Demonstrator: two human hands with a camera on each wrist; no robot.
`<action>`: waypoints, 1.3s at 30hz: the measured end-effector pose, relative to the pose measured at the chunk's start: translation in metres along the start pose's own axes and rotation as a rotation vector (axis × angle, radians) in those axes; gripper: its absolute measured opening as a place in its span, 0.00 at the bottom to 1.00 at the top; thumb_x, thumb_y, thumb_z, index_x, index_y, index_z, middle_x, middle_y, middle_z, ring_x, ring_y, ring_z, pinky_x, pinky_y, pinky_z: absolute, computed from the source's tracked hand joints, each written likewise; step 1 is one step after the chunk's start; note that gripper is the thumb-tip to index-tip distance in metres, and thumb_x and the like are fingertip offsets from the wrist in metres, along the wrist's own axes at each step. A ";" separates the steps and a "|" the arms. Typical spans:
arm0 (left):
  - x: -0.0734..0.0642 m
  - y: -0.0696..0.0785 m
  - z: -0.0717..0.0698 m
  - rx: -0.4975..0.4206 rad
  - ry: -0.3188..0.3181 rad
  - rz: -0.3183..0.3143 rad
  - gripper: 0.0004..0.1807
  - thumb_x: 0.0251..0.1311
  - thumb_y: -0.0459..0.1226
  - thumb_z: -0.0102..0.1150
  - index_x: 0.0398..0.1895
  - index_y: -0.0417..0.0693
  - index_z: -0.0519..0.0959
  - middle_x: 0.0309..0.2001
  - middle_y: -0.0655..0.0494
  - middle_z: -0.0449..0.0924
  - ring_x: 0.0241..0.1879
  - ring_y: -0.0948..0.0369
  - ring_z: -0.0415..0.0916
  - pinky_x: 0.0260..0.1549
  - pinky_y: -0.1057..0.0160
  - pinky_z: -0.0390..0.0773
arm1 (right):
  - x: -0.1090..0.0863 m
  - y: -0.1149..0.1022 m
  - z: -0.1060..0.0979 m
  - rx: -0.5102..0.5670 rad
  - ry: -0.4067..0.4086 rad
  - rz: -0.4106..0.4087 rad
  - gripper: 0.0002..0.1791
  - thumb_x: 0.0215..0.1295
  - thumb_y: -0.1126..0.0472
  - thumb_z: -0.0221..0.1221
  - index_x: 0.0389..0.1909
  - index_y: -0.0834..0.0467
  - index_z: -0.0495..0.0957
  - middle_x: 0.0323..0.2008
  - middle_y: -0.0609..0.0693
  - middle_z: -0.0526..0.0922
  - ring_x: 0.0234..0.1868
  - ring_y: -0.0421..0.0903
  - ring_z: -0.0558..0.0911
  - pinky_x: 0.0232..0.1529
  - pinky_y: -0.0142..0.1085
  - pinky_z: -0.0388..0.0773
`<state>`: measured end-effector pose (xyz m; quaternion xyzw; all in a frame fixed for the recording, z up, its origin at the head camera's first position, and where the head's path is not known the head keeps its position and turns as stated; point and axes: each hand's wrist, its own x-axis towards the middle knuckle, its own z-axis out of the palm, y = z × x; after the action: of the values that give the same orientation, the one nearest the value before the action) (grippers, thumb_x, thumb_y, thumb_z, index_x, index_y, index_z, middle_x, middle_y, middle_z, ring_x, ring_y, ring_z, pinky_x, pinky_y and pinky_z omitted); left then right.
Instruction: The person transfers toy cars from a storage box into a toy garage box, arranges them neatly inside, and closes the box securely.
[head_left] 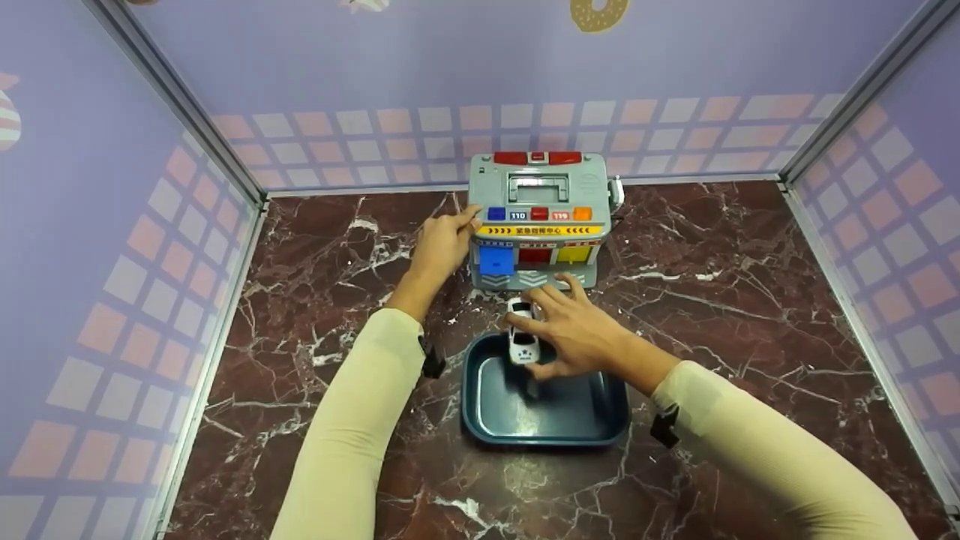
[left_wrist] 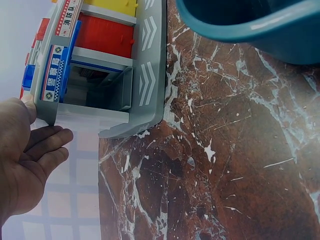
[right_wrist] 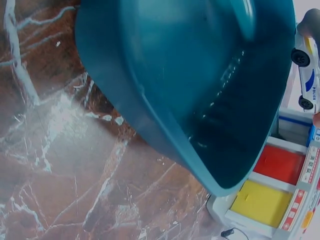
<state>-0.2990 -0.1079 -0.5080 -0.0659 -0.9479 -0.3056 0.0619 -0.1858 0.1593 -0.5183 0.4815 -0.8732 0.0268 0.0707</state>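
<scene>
A white toy police car (head_left: 523, 351) is held by my right hand (head_left: 577, 334) over the back-left edge of a dark teal tray (head_left: 544, 441). In the right wrist view, the car (right_wrist: 308, 75) shows its black wheels and POLICE lettering. Behind the tray stands a grey toy garage (head_left: 592, 184) with blue, red and yellow doors. Its blue door (head_left: 496, 260) is swung up, and the bay behind it is open in the left wrist view. My left hand (head_left: 442, 244) grips the garage's upper left front corner with thumb and index finger, its other fingers loosely bent beside the wall.
Brown marble-patterned tabletop (head_left: 337, 270) lies under everything. A purple back wall (head_left: 420, 67) with pink and white squares rises close behind the garage, and matching panels stand at left and right. A white part (head_left: 616, 193) sticks out from the garage's right side.
</scene>
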 end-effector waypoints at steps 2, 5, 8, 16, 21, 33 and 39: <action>0.000 0.000 0.000 0.006 0.001 -0.002 0.21 0.84 0.53 0.57 0.73 0.65 0.83 0.65 0.46 0.87 0.66 0.38 0.85 0.69 0.39 0.82 | 0.000 0.003 0.000 -0.006 0.004 0.007 0.47 0.62 0.26 0.70 0.79 0.41 0.74 0.71 0.61 0.77 0.71 0.60 0.78 0.76 0.73 0.66; 0.000 0.000 0.000 0.009 0.000 -0.002 0.21 0.83 0.53 0.57 0.73 0.65 0.83 0.65 0.46 0.87 0.67 0.38 0.85 0.69 0.39 0.81 | 0.000 0.007 0.000 -0.012 0.007 0.017 0.47 0.62 0.27 0.71 0.79 0.42 0.74 0.70 0.61 0.78 0.70 0.59 0.78 0.75 0.73 0.66; 0.000 0.000 0.000 -0.001 -0.002 -0.001 0.22 0.84 0.53 0.57 0.73 0.65 0.83 0.65 0.46 0.88 0.66 0.40 0.86 0.69 0.40 0.82 | 0.001 0.011 0.000 -0.004 0.013 0.025 0.47 0.62 0.27 0.71 0.79 0.43 0.75 0.69 0.62 0.78 0.70 0.60 0.78 0.75 0.74 0.66; 0.000 -0.002 0.001 -0.007 0.002 0.014 0.22 0.84 0.52 0.56 0.74 0.65 0.83 0.63 0.45 0.89 0.64 0.42 0.87 0.68 0.40 0.83 | 0.003 0.022 0.000 -0.005 0.007 0.045 0.48 0.62 0.27 0.70 0.79 0.44 0.74 0.69 0.63 0.77 0.68 0.61 0.77 0.74 0.74 0.66; 0.000 -0.002 0.001 -0.004 0.006 0.034 0.21 0.84 0.51 0.56 0.74 0.63 0.83 0.62 0.45 0.89 0.63 0.42 0.88 0.68 0.41 0.83 | 0.005 0.028 0.000 -0.002 0.000 0.053 0.48 0.62 0.27 0.70 0.80 0.44 0.74 0.68 0.63 0.77 0.67 0.62 0.77 0.72 0.75 0.66; 0.000 -0.001 0.000 0.012 0.014 0.045 0.21 0.83 0.51 0.57 0.72 0.63 0.84 0.59 0.44 0.91 0.62 0.39 0.88 0.67 0.41 0.83 | 0.006 0.042 0.005 0.023 0.002 0.122 0.46 0.62 0.29 0.67 0.78 0.45 0.76 0.70 0.64 0.77 0.68 0.65 0.78 0.72 0.76 0.66; 0.000 0.000 -0.001 -0.005 0.004 0.021 0.21 0.83 0.51 0.58 0.73 0.64 0.83 0.61 0.43 0.90 0.62 0.40 0.88 0.67 0.41 0.84 | 0.009 0.047 0.009 0.023 0.011 0.142 0.47 0.59 0.29 0.69 0.78 0.45 0.76 0.70 0.63 0.77 0.67 0.65 0.78 0.72 0.74 0.66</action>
<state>-0.2987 -0.1081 -0.5072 -0.0755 -0.9463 -0.3073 0.0668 -0.2315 0.1760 -0.5246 0.4188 -0.9045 0.0442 0.0677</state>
